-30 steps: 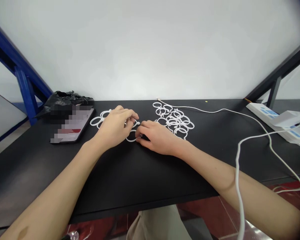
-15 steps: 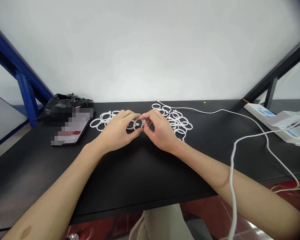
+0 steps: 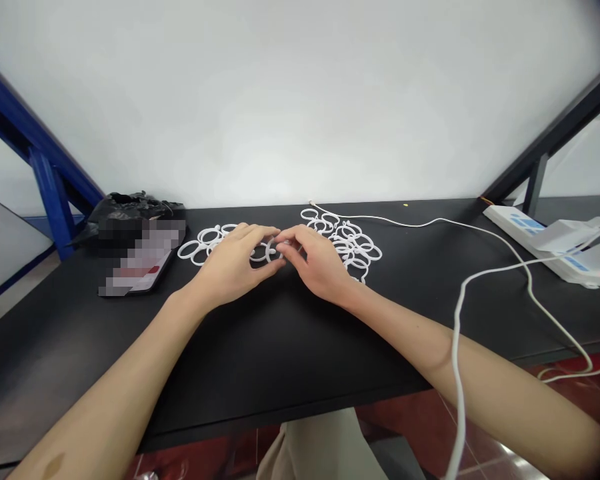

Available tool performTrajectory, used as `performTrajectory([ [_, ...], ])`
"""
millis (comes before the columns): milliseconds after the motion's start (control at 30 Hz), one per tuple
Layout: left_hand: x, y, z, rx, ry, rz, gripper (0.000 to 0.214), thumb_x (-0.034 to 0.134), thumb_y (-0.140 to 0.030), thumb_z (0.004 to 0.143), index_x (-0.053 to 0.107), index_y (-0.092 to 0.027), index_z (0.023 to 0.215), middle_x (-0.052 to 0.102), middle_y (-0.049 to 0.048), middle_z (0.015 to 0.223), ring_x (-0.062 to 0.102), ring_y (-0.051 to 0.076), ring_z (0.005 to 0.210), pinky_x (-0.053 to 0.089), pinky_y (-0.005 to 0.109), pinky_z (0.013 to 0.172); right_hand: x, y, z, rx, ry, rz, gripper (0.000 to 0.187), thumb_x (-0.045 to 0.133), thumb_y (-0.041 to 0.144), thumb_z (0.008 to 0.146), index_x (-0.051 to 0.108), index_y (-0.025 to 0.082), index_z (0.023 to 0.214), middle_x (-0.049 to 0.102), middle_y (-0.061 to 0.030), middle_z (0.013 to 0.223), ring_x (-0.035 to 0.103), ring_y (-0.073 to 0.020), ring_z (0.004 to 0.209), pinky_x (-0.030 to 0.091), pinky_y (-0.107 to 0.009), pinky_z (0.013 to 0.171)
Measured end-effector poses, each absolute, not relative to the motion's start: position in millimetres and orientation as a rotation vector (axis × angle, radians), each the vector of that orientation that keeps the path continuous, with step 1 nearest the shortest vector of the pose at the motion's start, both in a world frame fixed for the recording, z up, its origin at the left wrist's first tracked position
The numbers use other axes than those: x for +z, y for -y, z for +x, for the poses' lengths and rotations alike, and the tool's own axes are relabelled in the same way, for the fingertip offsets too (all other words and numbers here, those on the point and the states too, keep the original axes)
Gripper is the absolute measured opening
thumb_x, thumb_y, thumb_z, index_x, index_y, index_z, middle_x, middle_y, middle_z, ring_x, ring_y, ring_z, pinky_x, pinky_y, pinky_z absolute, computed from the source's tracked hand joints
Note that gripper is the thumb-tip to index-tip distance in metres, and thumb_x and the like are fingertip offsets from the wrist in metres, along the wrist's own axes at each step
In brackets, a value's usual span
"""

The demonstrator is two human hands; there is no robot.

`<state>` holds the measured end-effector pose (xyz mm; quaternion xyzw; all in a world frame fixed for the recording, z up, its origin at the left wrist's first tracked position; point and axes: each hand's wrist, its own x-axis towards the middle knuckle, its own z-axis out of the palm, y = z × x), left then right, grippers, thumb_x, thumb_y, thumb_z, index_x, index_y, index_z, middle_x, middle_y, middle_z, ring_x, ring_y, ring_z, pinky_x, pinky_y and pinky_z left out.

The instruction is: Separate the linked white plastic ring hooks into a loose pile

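My left hand (image 3: 235, 263) and my right hand (image 3: 316, 262) meet at the middle of the black table (image 3: 290, 347). Both pinch one white plastic ring (image 3: 271, 251) between their fingertips, held just above the tabletop. Left of my hands lies a short row of linked white rings (image 3: 203, 241). A loose pile of white rings (image 3: 353, 243) lies just right of my right hand.
A phone (image 3: 139, 265) with a blurred screen lies at the left, beside a crumpled black bag (image 3: 125, 205). A white cable (image 3: 480, 267) runs from the ring pile across the right side and over my right forearm. White devices (image 3: 555, 243) sit at the far right.
My hands lifted off the table and came together; the right hand turned from flat on the surface to pinching the ring with the left. The view shifted slightly.
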<state>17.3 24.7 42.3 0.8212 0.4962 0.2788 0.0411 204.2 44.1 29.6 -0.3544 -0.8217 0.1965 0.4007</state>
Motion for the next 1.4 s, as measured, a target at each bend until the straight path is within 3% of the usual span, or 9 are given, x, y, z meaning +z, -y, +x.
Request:
performTrajectory([
  [467, 43, -24, 17, 0.832, -1.436, 2.54, 0.032, 0.059, -0.041, 0.088, 0.059, -0.023, 0.114, 0.067, 0.003, 0.11, 0.056, 0.023, 0.099, 0.046, 0.038, 0.087, 39, -45, 205, 0.486, 2.088, -0.901, 0.014, 0.051, 0.021, 0.095, 0.059, 0.022, 0.084, 0.068, 0.0006, 0.089, 0.059, -0.015, 0.086, 0.044, -0.029, 0.08],
  [600, 43, -24, 18, 0.843, -1.468, 2.55, 0.032, 0.056, -0.04, 0.089, 0.058, -0.022, 0.116, 0.067, 0.0038, 0.108, 0.057, 0.023, 0.098, 0.047, 0.037, 0.087, 34, -46, 205, 0.533, 2.044, -0.924, 0.012, 0.052, 0.03, 0.097, 0.061, 0.022, 0.095, 0.069, 0.0003, 0.094, 0.061, -0.0148, 0.087, 0.045, -0.029, 0.081],
  [733, 43, -28, 13, 0.94, -1.72, 2.467, 0.041, 0.054, -0.04, 0.088, 0.056, -0.021, 0.124, 0.064, 0.0072, 0.113, 0.054, 0.027, 0.108, 0.046, 0.04, 0.092, 31, -51, 208, 0.476, 2.027, -1.004, 0.027, 0.051, 0.037, 0.097, 0.056, 0.021, 0.118, 0.067, -0.0032, 0.096, 0.061, -0.0173, 0.093, 0.047, -0.031, 0.084],
  [867, 41, -36, 2, 0.954, -1.979, 2.353, 0.047, 0.049, -0.042, 0.09, 0.055, -0.018, 0.13, 0.059, 0.0117, 0.124, 0.048, 0.031, 0.117, 0.041, 0.044, 0.102, 32, -57, 214, 0.098, 2.15, -1.219, 0.028, 0.051, 0.033, 0.096, 0.059, 0.017, 0.117, 0.064, -0.0101, 0.106, 0.055, -0.0249, 0.105, 0.045, -0.04, 0.093],
  [1033, 32, -43, -10, 0.796, -2.218, 2.267, 0.053, 0.045, -0.04, 0.09, 0.053, -0.017, 0.136, 0.057, 0.0152, 0.126, 0.047, 0.037, 0.118, 0.042, 0.049, 0.1, 33, -59, 219, -0.225, 2.323, -1.486, 0.035, 0.054, 0.037, 0.094, 0.064, 0.011, 0.115, 0.061, -0.0174, 0.115, 0.05, -0.0347, 0.113, 0.042, -0.048, 0.094],
  [1233, 26, -46, -14, 0.661, -2.411, 2.187, 0.054, 0.042, -0.033, 0.09, 0.052, -0.012, 0.138, 0.059, 0.0171, 0.129, 0.048, 0.039, 0.118, 0.044, 0.051, 0.096, 35, -58, 219, -0.285, 2.532, -1.551, 0.027, 0.047, 0.022, 0.097, 0.064, 0.014, 0.115, 0.063, -0.014, 0.117, 0.055, -0.031, 0.11, 0.042, -0.043, 0.092],
  [1400, 28, -45, -7, 0.725, -2.322, 2.254, 0.047, 0.046, -0.035, 0.089, 0.059, -0.014, 0.129, 0.062, 0.0154, 0.124, 0.049, 0.038, 0.116, 0.043, 0.05, 0.097, 31, -61, 221, -0.211, 2.563, -1.435, 0.03, 0.047, 0.012, 0.095, 0.061, 0.014, 0.121, 0.064, -0.0115, 0.111, 0.06, -0.0271, 0.105, 0.043, -0.042, 0.091],
])
